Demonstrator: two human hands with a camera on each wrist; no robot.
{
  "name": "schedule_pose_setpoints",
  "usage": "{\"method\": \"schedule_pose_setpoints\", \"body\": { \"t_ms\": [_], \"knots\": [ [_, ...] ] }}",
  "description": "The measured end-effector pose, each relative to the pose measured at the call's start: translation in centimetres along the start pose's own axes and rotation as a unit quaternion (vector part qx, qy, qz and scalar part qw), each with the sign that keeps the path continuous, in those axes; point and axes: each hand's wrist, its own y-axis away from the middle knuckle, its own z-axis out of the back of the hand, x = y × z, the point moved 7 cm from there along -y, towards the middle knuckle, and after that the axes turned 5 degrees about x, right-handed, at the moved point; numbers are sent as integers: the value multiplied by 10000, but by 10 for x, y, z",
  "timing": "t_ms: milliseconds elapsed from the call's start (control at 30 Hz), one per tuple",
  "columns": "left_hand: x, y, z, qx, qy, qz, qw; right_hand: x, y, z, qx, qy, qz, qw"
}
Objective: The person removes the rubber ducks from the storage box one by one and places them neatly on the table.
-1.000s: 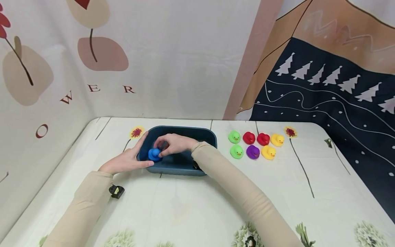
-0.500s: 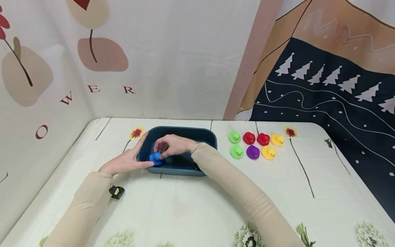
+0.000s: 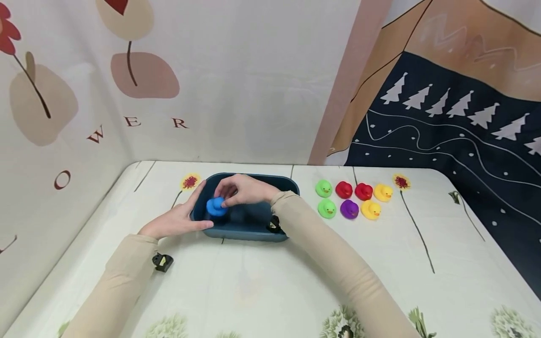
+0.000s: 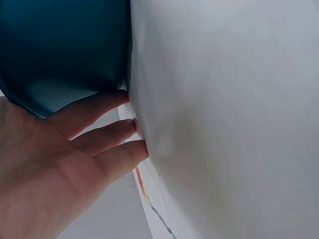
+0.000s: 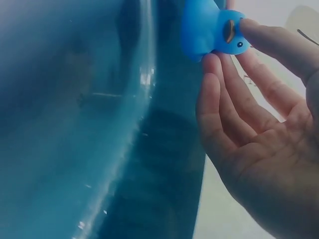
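My right hand (image 3: 249, 190) pinches a blue rubber duck (image 3: 216, 206) by its head inside the left part of a dark blue plastic bin (image 3: 249, 235). In the right wrist view the duck (image 5: 199, 27) shows its bill and one eye between thumb and fingers, apart from the bin floor. My left hand (image 3: 179, 219) rests at the bin's left end, its thumb along the front rim and its fingers by the outer side. The left wrist view shows those fingers (image 4: 117, 162) nearly straight beside the bin (image 4: 65, 40); the thumb is out of sight there.
Right of the bin, two rows of rubber ducks sit on the table: green (image 3: 323, 188), red (image 3: 344, 189), purple (image 3: 349, 209) and yellow (image 3: 371, 210). The floral cloth (image 3: 253, 291) covers the table; a printed curtain (image 3: 253, 94) rises behind it.
The blue duck first shifted slightly down and right, then rose with my right hand above the bin floor. My left hand has stayed at the bin. The head view has shifted slightly.
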Motion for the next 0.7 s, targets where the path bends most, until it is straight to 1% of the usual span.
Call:
{"method": "schedule_pose_setpoints", "body": {
  "t_ms": [267, 433, 700],
  "knots": [
    [-5, 2, 0, 3, -183, -39, 9998, 10, 13, 13, -154, 22, 52, 9999],
    [-3, 1, 0, 9, -144, 52, 9999, 17, 24, 23, -329, -62, 97, 9994],
    [1, 0, 0, -28, -96, 92, 9999, 21, 40, 33, -548, 36, -64, 9985]
  ]
}}
